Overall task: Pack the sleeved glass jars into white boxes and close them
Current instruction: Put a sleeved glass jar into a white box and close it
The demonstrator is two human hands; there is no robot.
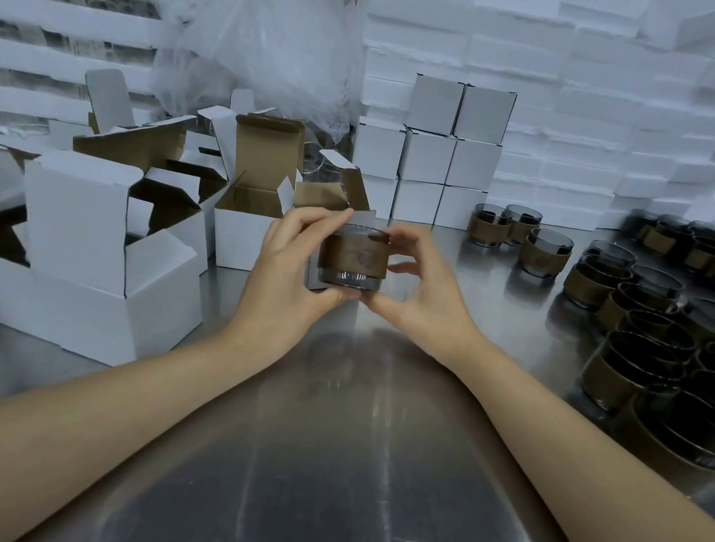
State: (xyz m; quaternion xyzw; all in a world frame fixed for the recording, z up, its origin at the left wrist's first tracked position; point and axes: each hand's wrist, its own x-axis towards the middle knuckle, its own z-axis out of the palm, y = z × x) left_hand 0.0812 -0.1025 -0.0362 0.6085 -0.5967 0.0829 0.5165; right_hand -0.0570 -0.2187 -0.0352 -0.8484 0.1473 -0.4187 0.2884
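— Biggest first?
— Steel table, cut off at the near edge. Behind it I see white stacks with their tops out of frame; what they're made of I can't tell. Crumpled plastic sheeting hides whatever is behind it.
— Boxes?
— Open white boxes crowd the left, overlapping, some cropped. Closed white boxes are stacked centre-back.
— Jars?
— Sleeved jars are grouped on the right; the outermost are blurred and cropped.
— Hands?
— Both are on the held jar, mid-table, above the surface, just in front of an open box. Left hand wraps its left side and covers it. Right hand pinches the right side. Sleeve print unreadable.
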